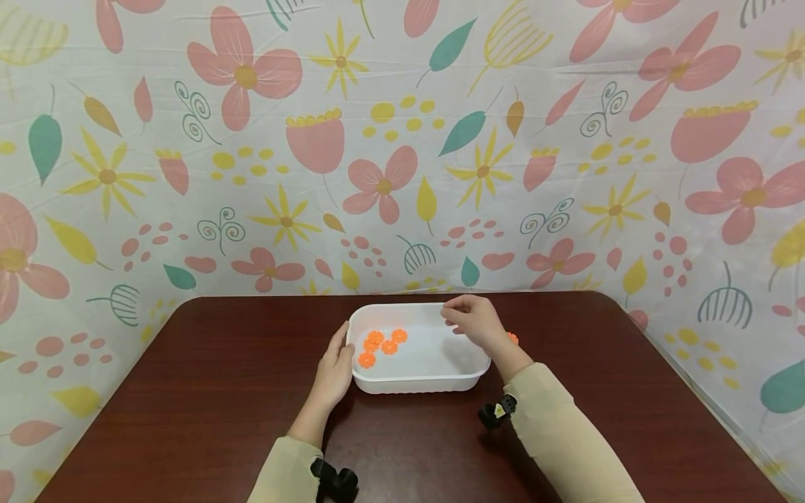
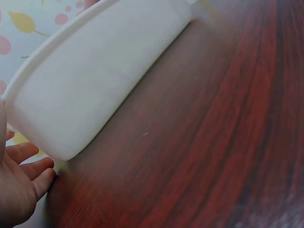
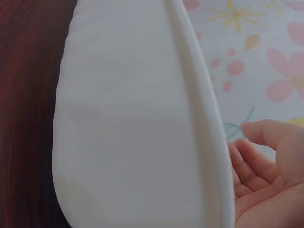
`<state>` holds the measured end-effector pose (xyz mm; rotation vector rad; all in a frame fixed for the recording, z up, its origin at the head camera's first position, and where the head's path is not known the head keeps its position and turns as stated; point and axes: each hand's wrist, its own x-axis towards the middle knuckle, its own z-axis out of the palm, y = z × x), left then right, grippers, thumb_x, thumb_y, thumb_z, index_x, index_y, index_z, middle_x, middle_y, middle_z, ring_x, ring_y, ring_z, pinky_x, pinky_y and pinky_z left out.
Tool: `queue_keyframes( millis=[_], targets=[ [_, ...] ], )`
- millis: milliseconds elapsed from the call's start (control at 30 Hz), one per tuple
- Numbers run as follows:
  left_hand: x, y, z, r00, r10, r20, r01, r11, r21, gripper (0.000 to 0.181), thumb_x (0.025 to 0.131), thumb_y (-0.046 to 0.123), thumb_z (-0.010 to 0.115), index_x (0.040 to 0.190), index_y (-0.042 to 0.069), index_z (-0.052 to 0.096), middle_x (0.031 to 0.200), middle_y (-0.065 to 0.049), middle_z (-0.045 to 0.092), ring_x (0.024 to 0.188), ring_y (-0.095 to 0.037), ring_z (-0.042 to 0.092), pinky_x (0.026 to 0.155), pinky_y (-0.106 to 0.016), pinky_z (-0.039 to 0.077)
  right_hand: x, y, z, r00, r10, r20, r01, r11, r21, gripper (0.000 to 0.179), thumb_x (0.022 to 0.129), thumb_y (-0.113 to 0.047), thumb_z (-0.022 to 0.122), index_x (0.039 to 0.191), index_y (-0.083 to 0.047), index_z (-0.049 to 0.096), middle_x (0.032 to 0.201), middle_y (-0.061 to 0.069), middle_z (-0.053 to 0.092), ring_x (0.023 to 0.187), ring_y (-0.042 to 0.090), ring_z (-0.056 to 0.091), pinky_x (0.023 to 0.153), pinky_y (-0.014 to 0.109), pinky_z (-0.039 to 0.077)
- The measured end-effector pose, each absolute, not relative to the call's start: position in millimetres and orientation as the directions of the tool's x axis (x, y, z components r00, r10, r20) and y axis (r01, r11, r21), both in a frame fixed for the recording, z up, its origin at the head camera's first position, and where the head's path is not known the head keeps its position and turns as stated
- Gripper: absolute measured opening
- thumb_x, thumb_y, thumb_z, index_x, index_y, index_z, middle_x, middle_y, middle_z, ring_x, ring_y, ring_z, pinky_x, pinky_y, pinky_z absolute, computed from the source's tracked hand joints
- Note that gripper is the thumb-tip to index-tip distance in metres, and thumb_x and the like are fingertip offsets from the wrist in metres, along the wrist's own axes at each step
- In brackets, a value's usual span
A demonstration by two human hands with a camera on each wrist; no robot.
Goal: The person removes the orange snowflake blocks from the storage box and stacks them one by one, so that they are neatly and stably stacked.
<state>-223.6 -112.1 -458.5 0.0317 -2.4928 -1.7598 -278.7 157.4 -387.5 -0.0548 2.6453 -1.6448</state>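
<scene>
A white plastic tub (image 1: 415,385) stands on the table in the head view. Several small orange flower-shaped pieces (image 1: 389,347) lie inside it toward the left. My left hand (image 1: 335,374) rests against the tub's left end, its fingers along the outside wall and the thumb by the near-left corner. In the left wrist view those fingers (image 2: 40,168) are spread and relaxed beside the wall. Over the tub's right part hovers my right hand (image 1: 476,323). Its thumb and loosely bent fingers stand apart in the right wrist view, with nothing seen between them.
Another orange piece (image 1: 512,338) shows just past the right wrist, outside the tub and partly hidden. The dark brown wooden table (image 1: 220,391) runs back to a wall of flower-patterned cloth (image 1: 383,237). Each wrist carries a black camera mount (image 1: 335,480).
</scene>
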Motion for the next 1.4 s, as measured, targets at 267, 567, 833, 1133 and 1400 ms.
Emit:
queue_keyframes(
  millis=[267,567,833,1133,1400],
  targets=[
    [-224,-111,-459,-0.995,-0.075,0.062,0.034,0.331,0.943,0.050,0.100,0.026,0.036,0.149,0.024,0.029,0.152,-0.013,0.034,0.136,-0.034,0.034,0.110,-0.055,0.028,-283,137,-392,-0.997,-0.072,-0.010,-0.024,0.464,-0.886,0.024,0.088,-0.022,0.066,0.104,-0.004,0.068,0.097,0.013,0.069,0.088,0.026,0.067,0.071,0.033,0.057],
    [-225,-112,-459,-0.996,-0.074,0.058,0.031,0.329,0.944,0.050,0.100,0.026,0.036,0.149,0.024,0.029,0.151,-0.013,0.034,0.136,-0.035,0.036,0.109,-0.056,0.029,-285,116,-392,-0.993,-0.115,-0.003,-0.052,0.469,-0.881,0.022,0.088,-0.020,0.066,0.103,-0.004,0.068,0.095,0.012,0.069,0.087,0.027,0.066,0.070,0.031,0.056],
    [-225,-112,-458,-0.995,-0.082,0.058,0.027,0.332,0.943,0.050,0.100,0.026,0.036,0.149,0.024,0.030,0.150,-0.014,0.035,0.135,-0.035,0.037,0.109,-0.056,0.029,-289,98,-395,-0.992,-0.126,-0.028,-0.031,0.444,-0.896,0.020,0.087,-0.017,0.066,0.101,-0.003,0.069,0.093,0.012,0.069,0.089,0.029,0.066,0.070,0.032,0.056],
    [-225,-112,-459,-0.995,-0.084,0.055,0.024,0.331,0.943,0.050,0.099,0.026,0.036,0.149,0.024,0.030,0.151,-0.013,0.035,0.136,-0.035,0.036,0.109,-0.056,0.029,-294,83,-396,-0.991,-0.120,-0.053,-0.011,0.486,-0.874,0.018,0.086,-0.018,0.068,0.099,-0.006,0.069,0.093,0.009,0.070,0.089,0.029,0.066,0.066,0.028,0.054],
    [-226,-112,-460,-0.995,-0.081,0.051,0.022,0.332,0.943,0.050,0.100,0.025,0.036,0.149,0.022,0.029,0.151,-0.013,0.034,0.137,-0.034,0.034,0.110,-0.056,0.028,-301,78,-407,-0.992,-0.099,-0.074,0.009,0.543,-0.839,0.018,0.085,-0.018,0.069,0.100,-0.008,0.069,0.095,0.008,0.068,0.074,0.018,0.061,0.063,0.025,0.051]
  ],
)
